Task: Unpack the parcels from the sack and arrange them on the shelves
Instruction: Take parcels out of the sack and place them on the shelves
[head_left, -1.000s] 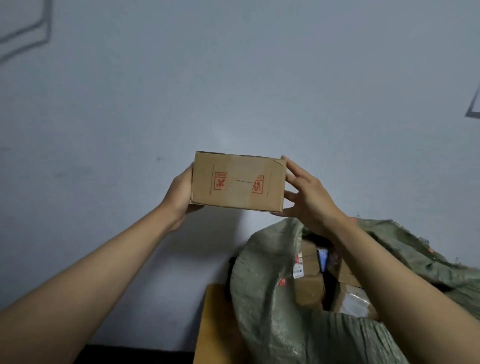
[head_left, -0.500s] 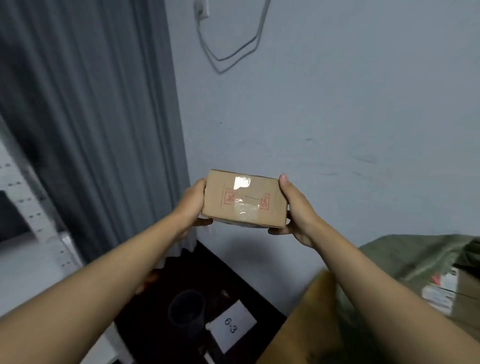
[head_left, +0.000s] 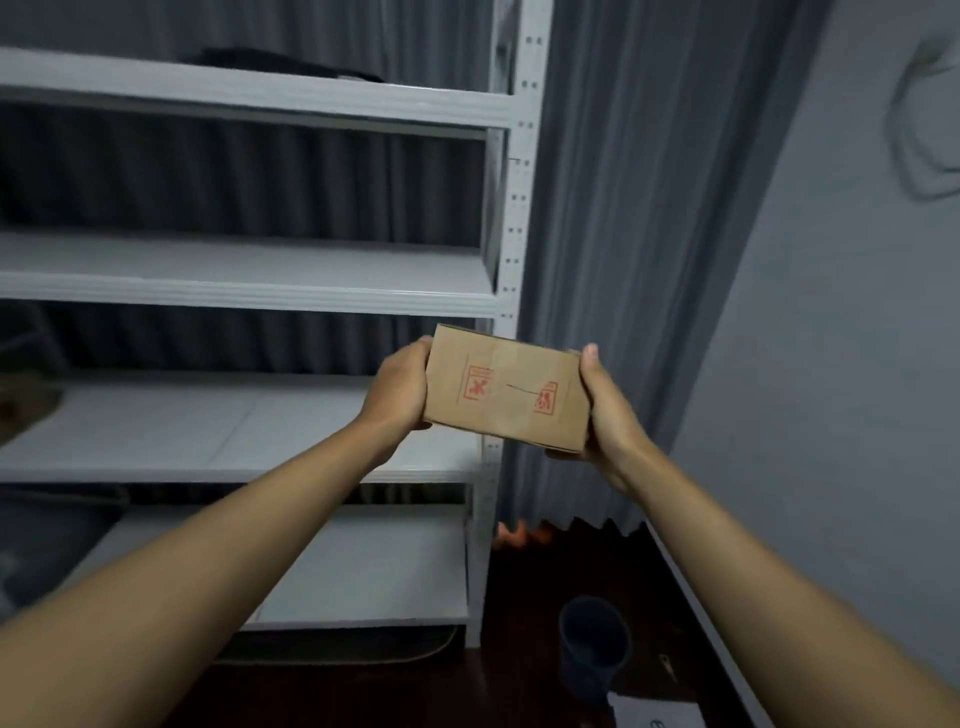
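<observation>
Grey shelves (head_left: 249, 299) behind, cardboard parcel (head_left: 506, 397) gripped between both hands

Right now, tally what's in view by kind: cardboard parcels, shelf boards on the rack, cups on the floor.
Brown cardboard parcel, held at its ends by left hand and right hand: 1
Grey metal shelf boards: 4
Dark round cup on the floor: 1
Total: 6

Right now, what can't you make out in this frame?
- Box, head view: red stamps too blurred to read; far side hidden.
- Fingers of left hand and right hand: mostly behind the box.
- Top shelf: dark thing on it, blurred.
- Sack: out of frame.
- Paper on the floor: cut off by the bottom edge.
</observation>
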